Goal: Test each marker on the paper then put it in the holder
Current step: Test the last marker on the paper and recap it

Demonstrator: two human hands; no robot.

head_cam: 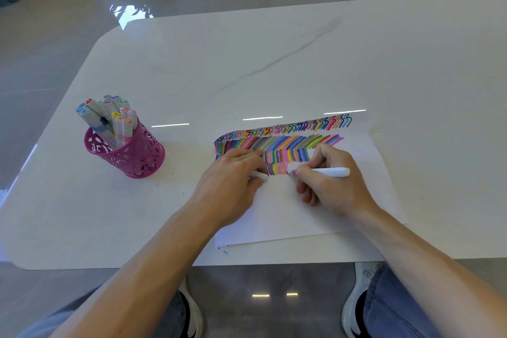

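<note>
Markers (109, 115) are mostly stowed in the nine-o'clock holder (137, 158); a white marker (330, 172) is pinched on paper (288, 217) by the right hand (334, 186), its cap (260, 175) by the left hand (230, 184).

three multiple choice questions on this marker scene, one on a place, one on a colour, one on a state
1. Where does the holder stand?
A) on the table, left of the paper
B) on the paper
C) on the floor

2. What colour is the holder?
A) blue
B) pink
C) black

3. What is the right hand doing?
A) lying flat and empty
B) gripping a marker with its tip at the coloured strokes
C) reaching into the holder

Answers:
1 A: the holder stands on bare tabletop, apart from the sheet and to its left.
2 B: its perforated wall is bright pink.
3 B: the fingers are curled round the white marker, whose tip meets the lowest row of strokes.
</note>
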